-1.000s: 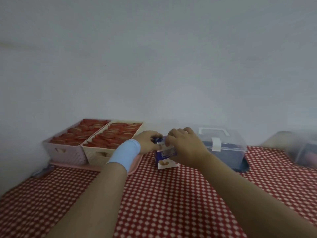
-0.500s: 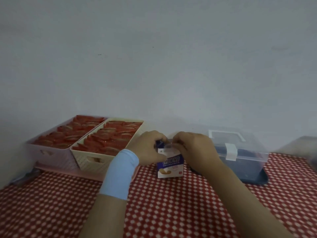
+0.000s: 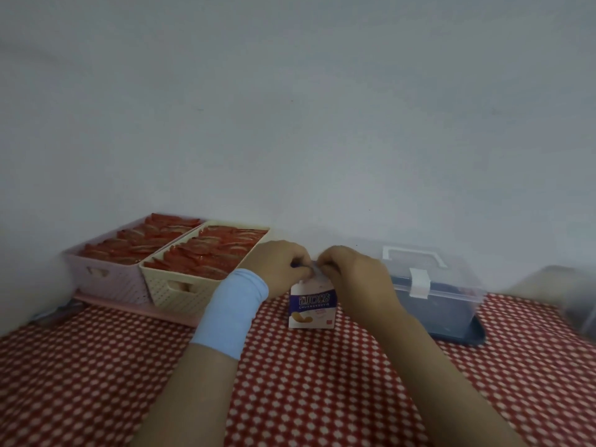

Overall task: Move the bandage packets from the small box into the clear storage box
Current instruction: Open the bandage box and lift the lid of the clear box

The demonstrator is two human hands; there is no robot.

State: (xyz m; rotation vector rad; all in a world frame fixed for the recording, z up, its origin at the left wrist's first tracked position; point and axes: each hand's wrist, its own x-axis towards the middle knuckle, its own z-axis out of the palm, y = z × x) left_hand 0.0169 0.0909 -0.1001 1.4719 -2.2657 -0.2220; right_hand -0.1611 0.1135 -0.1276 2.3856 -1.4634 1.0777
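A small white and purple bandage box stands upright on the red checked tablecloth, mid-table. Both hands work at its top. My left hand, with a light blue wristband, pinches the top flap from the left. My right hand pinches it from the right, fingers curled. The box's opening and its contents are hidden behind my fingers. The clear storage box with a white handle and latch sits just right of my right hand, its lid down.
Two woven baskets, one pink and one cream, hold red packets at the back left. A blurred clear container is at the right edge. A plain wall stands right behind the table.
The view has shifted down and left, so everything sits lower and further right. My fingers have closed in tighter on the top of the small box, which still stands in place.
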